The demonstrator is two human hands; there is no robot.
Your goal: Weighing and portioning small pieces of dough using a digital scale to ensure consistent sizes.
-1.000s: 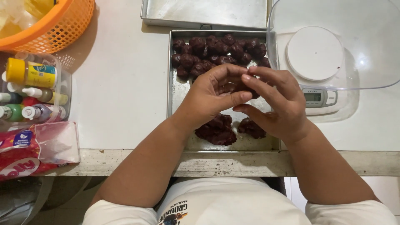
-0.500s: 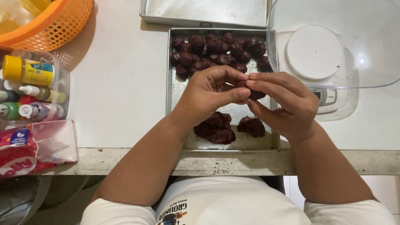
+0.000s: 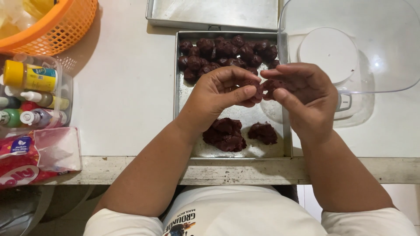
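1. A small piece of dark dough point(image 3: 259, 88) is pinched between the left hand point(image 3: 218, 94) and the right hand point(image 3: 302, 94), above the middle of a metal tray point(image 3: 183, 118).
2. Both hands are closed on the piece, with thumbs and fingertips meeting around it.
3. The dough is judged soft, light and somewhat sticky; it looks easily dented, so a gentle fingertip hold at its sides seems fitting.
4. Two larger lumps point(image 3: 227, 134) lie at the near end of the tray, well apart from the rolled balls point(image 3: 227, 52) heaped at the far end.
5. A clear bowl point(image 3: 385, 52) on a scale is seen just beside the right hand.
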